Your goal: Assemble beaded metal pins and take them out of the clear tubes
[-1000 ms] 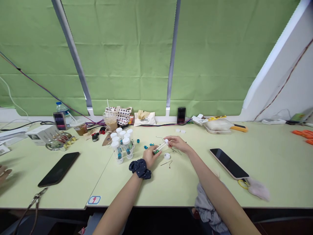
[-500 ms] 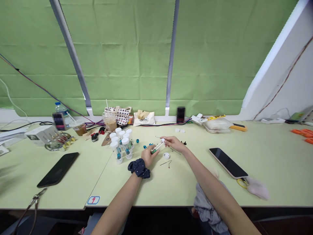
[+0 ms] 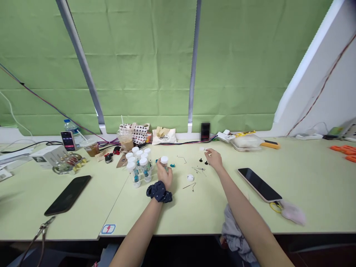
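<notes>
My left hand [image 3: 164, 174] is wrapped round a clear tube with a white lid [image 3: 164, 160], which stands upright beside a cluster of similar white-capped tubes [image 3: 144, 162] with blue parts inside. My right hand [image 3: 214, 159] is farther back on the table, thumb and fingertips pinched on a small white cap that is mostly hidden. Just left of those fingertips lies another white cap [image 3: 201, 149]. Two black parts [image 3: 201, 160] are near the hand. Between my hands are thin bent metal rods [image 3: 198, 169], a white round piece with holes [image 3: 190, 177] and small blue pieces [image 3: 172, 165].
A phone [image 3: 260, 184] lies on the right and a dark phone [image 3: 68, 195] on the left. Drink cups [image 3: 126, 141], a cloth bag [image 3: 164, 136] and a plastic food box [image 3: 246, 142] line the back, along with a yellow cutter [image 3: 270, 144].
My left hand has brought the tube from a tilt to upright, near the cluster. My right hand has left the tube and moved right and back to the white caps.
</notes>
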A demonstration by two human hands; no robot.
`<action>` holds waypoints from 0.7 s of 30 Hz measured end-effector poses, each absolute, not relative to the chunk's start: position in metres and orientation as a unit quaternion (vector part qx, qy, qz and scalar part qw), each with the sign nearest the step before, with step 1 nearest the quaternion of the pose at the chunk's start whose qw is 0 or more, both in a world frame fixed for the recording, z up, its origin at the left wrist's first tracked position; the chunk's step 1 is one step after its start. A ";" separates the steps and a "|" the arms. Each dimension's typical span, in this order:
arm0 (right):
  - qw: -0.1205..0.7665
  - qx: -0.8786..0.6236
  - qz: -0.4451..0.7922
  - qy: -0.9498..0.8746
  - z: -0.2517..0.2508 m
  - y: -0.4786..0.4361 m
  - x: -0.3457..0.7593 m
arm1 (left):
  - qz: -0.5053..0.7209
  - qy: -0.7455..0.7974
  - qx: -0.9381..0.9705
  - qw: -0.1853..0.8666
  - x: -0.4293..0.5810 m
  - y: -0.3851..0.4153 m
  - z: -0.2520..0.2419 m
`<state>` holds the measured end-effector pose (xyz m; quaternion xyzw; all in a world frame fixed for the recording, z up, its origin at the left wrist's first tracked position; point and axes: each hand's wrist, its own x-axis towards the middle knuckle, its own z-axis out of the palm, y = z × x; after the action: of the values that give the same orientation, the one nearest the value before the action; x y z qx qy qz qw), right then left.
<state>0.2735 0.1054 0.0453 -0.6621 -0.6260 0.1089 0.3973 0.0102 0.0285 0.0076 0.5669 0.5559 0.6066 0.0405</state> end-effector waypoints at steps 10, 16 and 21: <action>0.160 -0.793 0.089 -0.582 0.023 0.115 0.303 | 0.620 0.520 0.585 -0.049 -0.008 0.034 0.014; 0.140 -0.758 0.101 -0.629 0.015 0.118 0.295 | 0.630 0.501 0.589 -0.077 -0.018 0.042 0.012; 0.140 -0.742 0.084 -0.651 0.013 0.118 0.291 | 0.618 0.508 0.595 -0.074 -0.021 0.043 0.015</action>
<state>0.2913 0.1175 0.0135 -0.7417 -0.6506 0.0844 0.1397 -0.0214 0.0427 0.0147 0.5951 0.5082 0.6182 -0.0740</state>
